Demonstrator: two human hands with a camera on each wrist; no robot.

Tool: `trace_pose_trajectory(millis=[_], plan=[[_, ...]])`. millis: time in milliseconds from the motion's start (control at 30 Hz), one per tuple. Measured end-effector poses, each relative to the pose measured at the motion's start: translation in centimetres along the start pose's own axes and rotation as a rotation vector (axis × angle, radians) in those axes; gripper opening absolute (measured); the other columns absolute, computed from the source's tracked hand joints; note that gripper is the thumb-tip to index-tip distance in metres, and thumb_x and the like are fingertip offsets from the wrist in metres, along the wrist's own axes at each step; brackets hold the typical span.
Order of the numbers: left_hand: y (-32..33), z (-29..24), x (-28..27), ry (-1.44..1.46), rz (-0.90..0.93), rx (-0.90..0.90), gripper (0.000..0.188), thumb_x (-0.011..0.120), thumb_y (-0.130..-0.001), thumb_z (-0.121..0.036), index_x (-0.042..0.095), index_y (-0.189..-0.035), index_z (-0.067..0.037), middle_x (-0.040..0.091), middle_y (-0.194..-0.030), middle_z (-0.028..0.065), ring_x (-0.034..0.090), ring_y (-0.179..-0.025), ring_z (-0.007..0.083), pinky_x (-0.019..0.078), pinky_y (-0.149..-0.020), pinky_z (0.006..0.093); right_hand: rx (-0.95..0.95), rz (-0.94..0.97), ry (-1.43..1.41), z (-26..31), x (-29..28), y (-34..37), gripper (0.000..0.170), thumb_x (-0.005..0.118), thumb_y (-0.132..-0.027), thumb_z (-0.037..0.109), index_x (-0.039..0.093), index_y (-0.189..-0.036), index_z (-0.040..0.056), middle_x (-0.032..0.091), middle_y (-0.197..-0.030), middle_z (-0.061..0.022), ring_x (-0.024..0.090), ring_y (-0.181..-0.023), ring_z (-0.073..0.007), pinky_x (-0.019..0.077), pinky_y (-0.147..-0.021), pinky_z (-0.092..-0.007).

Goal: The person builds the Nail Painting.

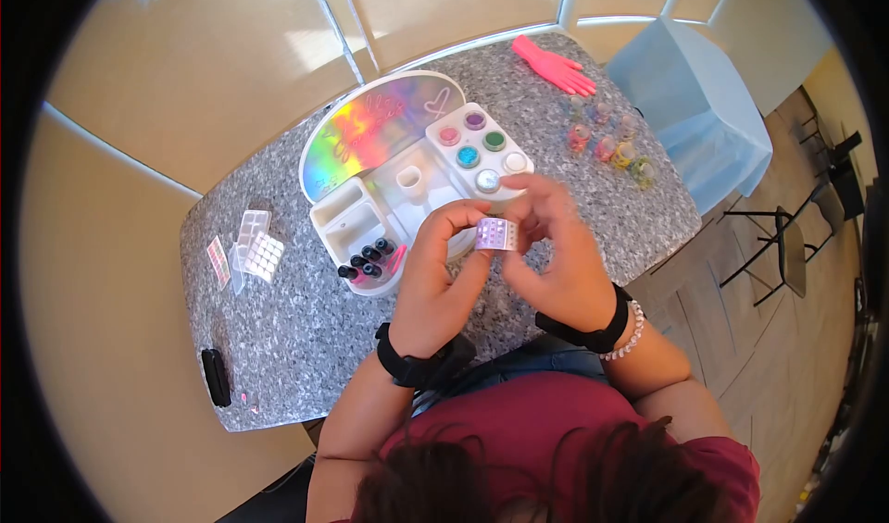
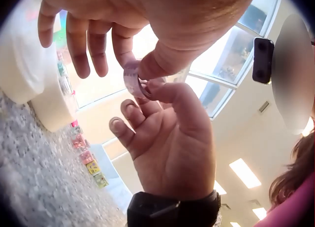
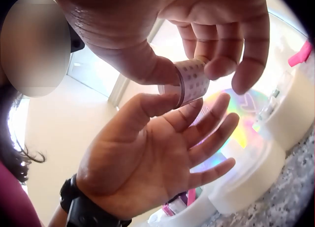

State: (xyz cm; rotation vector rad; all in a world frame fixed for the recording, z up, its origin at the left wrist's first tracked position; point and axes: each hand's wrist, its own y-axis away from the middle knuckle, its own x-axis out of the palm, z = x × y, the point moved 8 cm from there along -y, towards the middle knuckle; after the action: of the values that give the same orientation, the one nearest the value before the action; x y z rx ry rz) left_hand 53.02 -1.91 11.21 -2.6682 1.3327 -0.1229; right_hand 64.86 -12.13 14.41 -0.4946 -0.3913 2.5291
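Note:
A small curled sheet of stick-on gems (image 1: 496, 234), lilac with rows of tiny dots, is held up between both hands in front of the chest. The left hand (image 1: 437, 282) pinches one end between thumb and index finger. The right hand (image 1: 563, 259) pinches the other end, its thumb on the near edge. Bent into a curve, the sheet shows its dotted face outward in the right wrist view. The other fingers of the left hand spread loosely beneath it there. Behind the hands stands a white nail kit case (image 1: 370, 206) with a holographic back panel (image 1: 356, 134).
Pots of glitter (image 1: 468, 156) and dark-capped nail polish bottles (image 1: 370, 269) sit in the case. To the left lie a gem sheet (image 1: 264, 256), a clear compartment box (image 1: 252, 225) and a black case (image 1: 216, 378). A pink hand form (image 1: 556, 68) and several small colourful containers (image 1: 607, 145) are at the right.

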Motion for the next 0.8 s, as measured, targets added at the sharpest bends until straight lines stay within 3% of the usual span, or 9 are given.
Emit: trace_pose_trajectory(millis=[67, 233, 300, 433, 500, 633, 700, 767, 800], plan=[[0.0, -1.5, 0.0, -0.259, 0.009, 0.151, 0.034, 0.071, -0.094, 0.001, 0.063, -0.127, -0.005, 0.066, -0.141, 0.0145, 0.063, -0.133, 0.0303, 0.0456, -0.116, 0.0416, -0.032, -0.021, -0.038, 0.6, -0.4, -0.1, 0.066, 0.074, -0.088, -0.002, 0.049, -0.148, 0.0054, 0.064, -0.101, -0.0054, 0.061, -0.080, -0.0128, 0.0508, -0.073, -0.0292], [0.1, -2.5, 0.4, -0.344, 0.038, 0.208, 0.037, 0.073, -0.090, 0.000, 0.062, -0.125, -0.006, 0.067, -0.139, 0.0172, 0.065, -0.128, 0.0354, 0.0483, -0.112, 0.0433, -0.080, -0.060, -0.242, 1.2, -0.3, 0.4, 0.070, 0.074, -0.087, -0.005, 0.045, -0.150, 0.0057, 0.064, -0.103, -0.0029, 0.052, -0.075, -0.0057, 0.0433, -0.066, -0.0237], [0.2, -2.4, 0.4, -0.361, 0.066, 0.217, 0.037, 0.073, -0.090, 0.000, 0.061, -0.125, -0.006, 0.067, -0.138, 0.0176, 0.066, -0.127, 0.0360, 0.0489, -0.111, 0.0437, 0.014, -0.058, -0.275, 0.6, -0.1, 0.6, 0.071, 0.073, -0.087, -0.005, 0.044, -0.151, 0.0061, 0.064, -0.104, -0.0029, 0.049, -0.071, -0.0040, 0.0406, -0.064, -0.0216], [0.1, -2.5, -1.2, -0.234, -0.006, 0.173, 0.035, 0.070, -0.093, 0.001, 0.061, -0.126, -0.005, 0.067, -0.138, 0.0160, 0.065, -0.127, 0.0291, 0.0479, -0.111, 0.0407, 0.013, -0.026, -0.153, 0.4, -0.6, 0.3, 0.071, 0.074, -0.087, -0.005, 0.044, -0.151, 0.0066, 0.065, -0.107, -0.0037, 0.048, -0.068, -0.0037, 0.0393, -0.061, -0.0210], [0.1, -2.7, -1.5, -0.190, -0.017, 0.197, 0.034, 0.069, -0.095, 0.001, 0.060, -0.127, -0.005, 0.067, -0.138, 0.0151, 0.065, -0.126, 0.0257, 0.0477, -0.111, 0.0395, 0.128, 0.035, -0.126, -0.3, 0.1, 0.4, 0.072, 0.074, -0.087, -0.005, 0.044, -0.151, 0.0071, 0.065, -0.108, -0.0044, 0.049, -0.066, -0.0040, 0.0397, -0.059, -0.0220], [0.1, -2.0, -1.8, -0.063, -0.053, 0.125, 0.028, 0.067, -0.100, -0.002, 0.062, -0.127, -0.003, 0.069, -0.133, 0.0111, 0.064, -0.123, 0.0181, 0.0482, -0.109, 0.0358, 0.178, 0.106, -0.124, -0.6, 0.7, 0.5, 0.070, 0.074, -0.088, -0.005, 0.045, -0.150, 0.0072, 0.065, -0.109, -0.0048, 0.054, -0.069, -0.0037, 0.0424, -0.060, -0.0222], [0.2, -2.1, -2.0, -0.059, -0.069, 0.098, 0.025, 0.068, -0.101, -0.004, 0.064, -0.125, -0.002, 0.071, -0.129, 0.0090, 0.065, -0.119, 0.0167, 0.0495, -0.106, 0.0342, 0.176, 0.046, -0.250, -1.0, 0.2, 0.3, 0.065, 0.074, -0.092, -0.006, 0.045, -0.150, 0.0064, 0.066, -0.110, -0.0049, 0.060, -0.076, -0.0044, 0.0487, -0.061, -0.0222], [0.3, -0.8, -1.8, -0.116, 0.012, -0.111, 0.021, 0.072, -0.101, -0.006, 0.067, -0.121, -0.001, 0.075, -0.117, 0.0049, 0.069, -0.109, 0.0147, 0.0530, -0.100, 0.0314, 0.219, 0.002, -0.357, -0.5, -0.7, -0.3, 0.063, 0.074, -0.094, -0.005, 0.046, -0.149, 0.0060, 0.066, -0.112, -0.0053, 0.063, -0.079, -0.0051, 0.0516, -0.062, -0.0224], [0.3, -0.7, -1.7, -0.114, 0.014, -0.109, 0.021, 0.072, -0.101, -0.006, 0.067, -0.121, -0.001, 0.075, -0.117, 0.0049, 0.069, -0.109, 0.0147, 0.0530, -0.100, 0.0314, 0.261, -0.044, -0.462, -0.5, -1.3, -0.5, 0.060, 0.074, -0.097, -0.005, 0.046, -0.148, 0.0056, 0.067, -0.114, -0.0058, 0.065, -0.083, -0.0058, 0.0546, -0.064, -0.0225]])
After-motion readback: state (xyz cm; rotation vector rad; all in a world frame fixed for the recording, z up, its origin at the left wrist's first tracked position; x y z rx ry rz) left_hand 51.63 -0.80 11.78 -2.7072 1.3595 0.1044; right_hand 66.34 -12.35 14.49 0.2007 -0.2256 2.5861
